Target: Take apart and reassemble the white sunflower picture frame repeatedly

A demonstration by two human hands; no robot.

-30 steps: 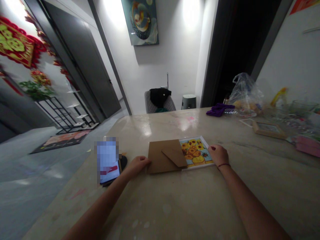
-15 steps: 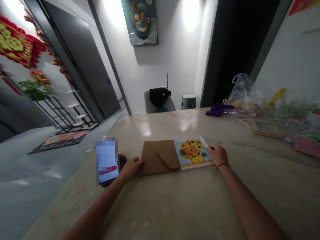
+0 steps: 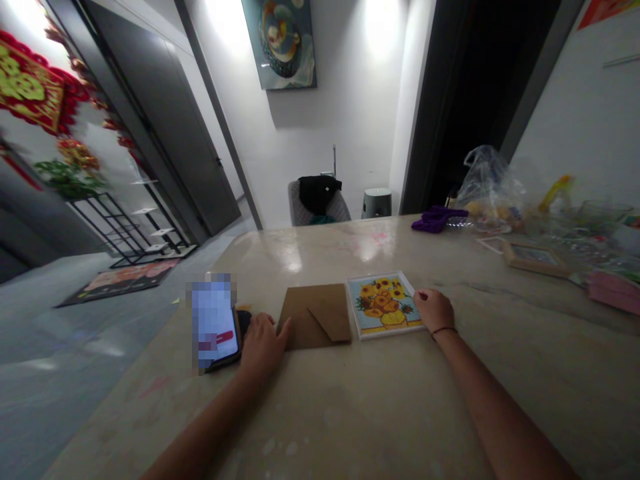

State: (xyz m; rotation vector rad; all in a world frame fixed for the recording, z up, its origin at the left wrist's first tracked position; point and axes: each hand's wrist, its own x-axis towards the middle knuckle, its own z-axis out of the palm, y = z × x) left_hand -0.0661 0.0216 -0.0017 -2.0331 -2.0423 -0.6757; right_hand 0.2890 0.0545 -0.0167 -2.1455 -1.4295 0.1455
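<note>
A brown backing board (image 3: 313,315) with a slanted stand flap lies flat on the table. Just to its right, across a narrow gap, is a white-framed sunflower picture (image 3: 384,305) facing up. My left hand (image 3: 263,343) rests at the board's left edge, thumb against it and fingers spread towards the phone. At the right edge of the sunflower picture, my right hand (image 3: 434,310) has its fingers closed on the frame. The lit phone (image 3: 217,327), its screen partly blurred out, leans beside my left hand with a dark object behind it.
Along the right of the stone table (image 3: 370,413) lie a purple cloth (image 3: 437,219), a clear plastic bag (image 3: 490,187), a wooden frame (image 3: 535,259) and a pink packet (image 3: 615,291). A chair (image 3: 320,200) with dark clothing stands beyond the far edge.
The backing board has shifted slightly left, away from the sunflower picture, opening a gap. My left hand went from pinching the board's edge to spread fingers. My right hand has hardly moved.
</note>
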